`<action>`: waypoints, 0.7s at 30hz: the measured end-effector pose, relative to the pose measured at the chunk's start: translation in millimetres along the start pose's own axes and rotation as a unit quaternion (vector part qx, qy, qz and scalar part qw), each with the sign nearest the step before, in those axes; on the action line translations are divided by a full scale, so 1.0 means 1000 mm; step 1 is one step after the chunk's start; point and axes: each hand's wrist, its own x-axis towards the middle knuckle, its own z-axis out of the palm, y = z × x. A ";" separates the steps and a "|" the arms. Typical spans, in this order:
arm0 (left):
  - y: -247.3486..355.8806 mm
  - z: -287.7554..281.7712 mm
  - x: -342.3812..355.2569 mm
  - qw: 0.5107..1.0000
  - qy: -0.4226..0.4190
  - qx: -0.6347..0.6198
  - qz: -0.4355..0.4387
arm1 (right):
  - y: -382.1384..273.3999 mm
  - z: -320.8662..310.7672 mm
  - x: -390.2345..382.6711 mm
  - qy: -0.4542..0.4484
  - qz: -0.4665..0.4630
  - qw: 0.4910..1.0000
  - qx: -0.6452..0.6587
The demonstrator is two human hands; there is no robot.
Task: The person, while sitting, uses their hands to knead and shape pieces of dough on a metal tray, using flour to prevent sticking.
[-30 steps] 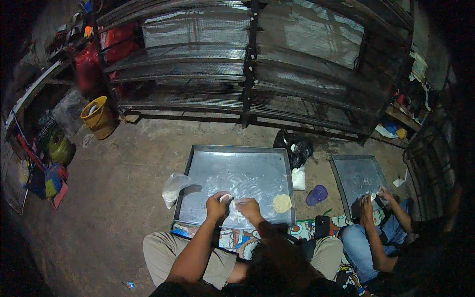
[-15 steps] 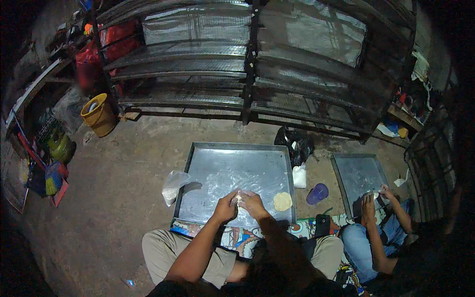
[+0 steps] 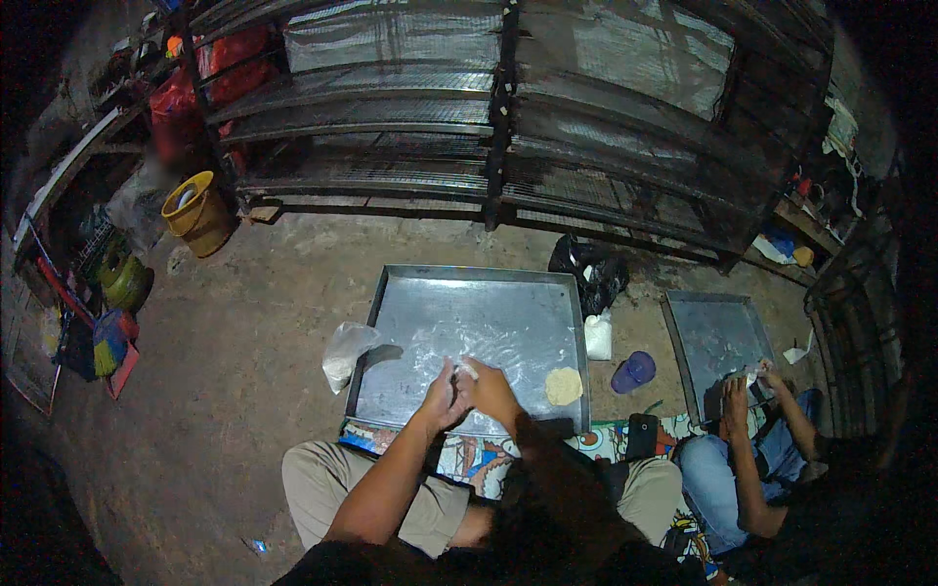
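Note:
Over the floury middle of a large metal tray [image 3: 384,322], my left hand [image 3: 443,396] and my right hand [image 3: 484,391] meet with fingers curled round a small piece of pale dough [image 3: 467,372]. A flat pale round of dough [image 3: 563,387] lies at the tray's lower right. A plastic bag of pale material [image 3: 344,356] leans on the tray's left side. Beyond the right side are a white bag [image 3: 598,337] and a purple plastic container [image 3: 633,373]. A dark phone [image 3: 642,435] lies on a patterned mat [image 3: 474,454] near my right knee.
A co-worker's hands [image 3: 735,389] hold something pale at a second tray [image 3: 718,327] on my right. Behind stand metal racks [image 3: 498,117] and a black bag [image 3: 589,272]. A yellow bucket [image 3: 198,220], green gas cylinder [image 3: 123,285] and broom [image 3: 111,342] are at the left.
My hands have moved slightly up and closed together round the small dough. The view has shifted a little, so the trays sit higher in the picture.

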 end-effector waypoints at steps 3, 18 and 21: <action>0.004 -0.003 -0.005 0.983 0.182 -0.010 0.040 | -0.037 0.000 -0.008 -0.077 -0.034 0.991 -0.106; -0.001 0.051 -0.023 0.716 0.087 0.639 0.267 | 0.109 0.052 0.004 -0.130 0.091 0.829 0.536; -0.012 0.058 -0.027 0.578 0.061 0.737 0.345 | 0.153 0.064 0.008 -0.030 0.031 0.927 0.371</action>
